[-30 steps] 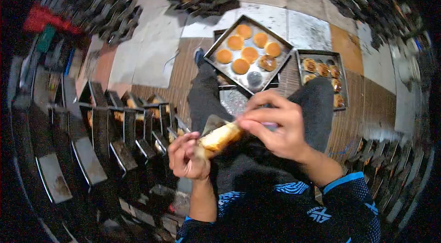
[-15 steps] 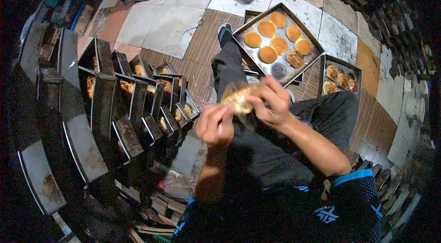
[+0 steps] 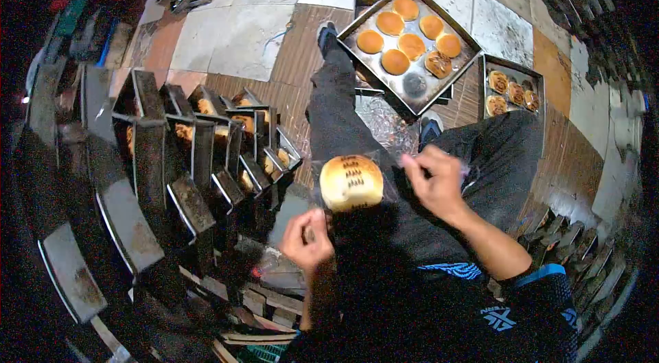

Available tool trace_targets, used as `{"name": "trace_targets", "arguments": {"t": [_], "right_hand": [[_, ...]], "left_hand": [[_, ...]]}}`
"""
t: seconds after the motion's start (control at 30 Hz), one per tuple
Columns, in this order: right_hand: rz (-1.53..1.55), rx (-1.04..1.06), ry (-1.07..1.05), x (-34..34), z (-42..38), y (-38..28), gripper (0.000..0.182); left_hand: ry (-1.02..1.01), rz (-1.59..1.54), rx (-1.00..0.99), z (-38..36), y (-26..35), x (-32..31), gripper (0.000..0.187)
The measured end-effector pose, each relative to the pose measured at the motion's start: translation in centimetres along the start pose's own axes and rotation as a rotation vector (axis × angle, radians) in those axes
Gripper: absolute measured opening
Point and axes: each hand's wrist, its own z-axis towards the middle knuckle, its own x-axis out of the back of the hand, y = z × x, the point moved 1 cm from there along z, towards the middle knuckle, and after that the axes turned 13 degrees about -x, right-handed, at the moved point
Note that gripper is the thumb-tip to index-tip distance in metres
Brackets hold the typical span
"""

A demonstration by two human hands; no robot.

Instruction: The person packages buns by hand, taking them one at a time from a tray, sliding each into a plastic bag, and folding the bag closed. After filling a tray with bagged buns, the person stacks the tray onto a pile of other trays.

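A round golden bun [image 3: 352, 183] with rows of dark marks on top is in a clear plastic bag [image 3: 388, 188], above my lap. My left hand [image 3: 307, 239] is closed at the bag's lower left, pinching its edge. To the right of the bun, my right hand [image 3: 434, 181] has its fingertips pressed together on the bag's other side. The thin film is hard to see where it meets the fingers.
Ahead on the floor, a large metal tray [image 3: 449, 92] holds several buns and a dark round patch. A smaller tray [image 3: 540, 85] with browned buns stands right of it. Several metal trays with bread [image 3: 199, 150] are stacked crookedly at the left. Dark stacks line the edges.
My hands have moved apart and down. The bun, earlier blurred and gripped between both hands, now shows its marked top in the bag.
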Motion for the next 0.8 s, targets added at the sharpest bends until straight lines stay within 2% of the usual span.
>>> {"name": "trace_targets", "arguments": {"t": [0.03, 0.07, 0.1, 0.13, 0.17, 0.23, 0.27, 0.3, 0.43, 0.5, 0.57, 0.6, 0.63, 0.7, 0.77, 0.8], "right_hand": [[0.044, 0.061, 0.019, 1.2, 0.8, -1.6, 0.013], [0.054, 0.252, -0.061, 1.4, 1.9, -3.7, 0.02], [0.055, 0.438, -0.135, 0.9, 2.8, -5.6, 0.031], [-0.062, 0.497, -0.242, 0.5, 3.6, -6.6, 0.055], [-0.149, 0.486, -0.337, -0.6, 4.8, -6.3, 0.065], [0.037, 0.243, -0.518, -1.3, 7.2, -4.0, 0.067], [0.134, 0.141, -0.535, -0.7, 8.3, -2.9, 0.069], [0.319, 0.059, -0.465, -0.6, 9.2, -0.8, 0.067], [0.517, -0.746, -0.099, 0.4, 14.6, 10.8, 0.066], [0.62, -0.806, -0.095, 1.1, 17.2, 14.1, 0.064], [0.017, -0.482, 0.137, 0.8, 20.1, 26.6, 0.065], [-0.376, -0.405, 0.251, 1.7, 19.6, 27.4, 0.045], [-0.371, -0.404, 0.259, 2.2, 18.9, 26.2, 0.045], [-0.326, -0.645, -0.177, 3.3, 16.0, 22.4, 0.033], [-0.286, -0.364, -0.36, 3.6, 12.9, 21.9, 0.026], [-0.217, -0.325, -0.366, 4.6, 11.0, 17.8, 0.022]], "left_hand": [[0.091, 0.013, 0.143, 2.3, 2.0, -0.7, 0.018], [0.134, -0.021, 0.166, 4.2, 2.5, -1.3, 0.014], [0.046, -0.047, 0.184, 6.1, 2.6, -1.4, 0.015], [0.017, -0.089, 0.232, 7.8, 1.8, -2.0, 0.015], [-0.017, -0.135, 0.279, 9.2, 0.9, -2.8, 0.016], [0.032, -0.227, 0.21, 11.4, 0.1, -3.9, 0.017], [0.038, -0.222, 0.182, 12.2, 0.8, -3.7, 0.018], [0.049, -0.171, 0.177, 12.2, 0.2, -3.2, 0.017], [0.092, -0.188, 0.224, 10.7, -2.5, -4.7, 0.012], [0.018, -0.285, 0.188, 9.7, -3.0, -7.4, 0.013], [-0.174, -0.128, -0.075, 9.3, -0.4, -10.7, 0.016], [-0.313, -0.214, -0.04, 9.2, 1.2, -12.4, 0.017], [-0.455, -0.298, -0.01, 9.2, 2.5, -14.1, 0.019], [-0.602, -0.122, -0.244, 6.7, 1.6, -18.0, 0.023], [-0.875, 0.055, -0.221, 3.1, -1.1, -19.5, 0.025], [-0.898, 0.009, -0.267, 3.1, -0.7, -19.0, 0.025]]}}
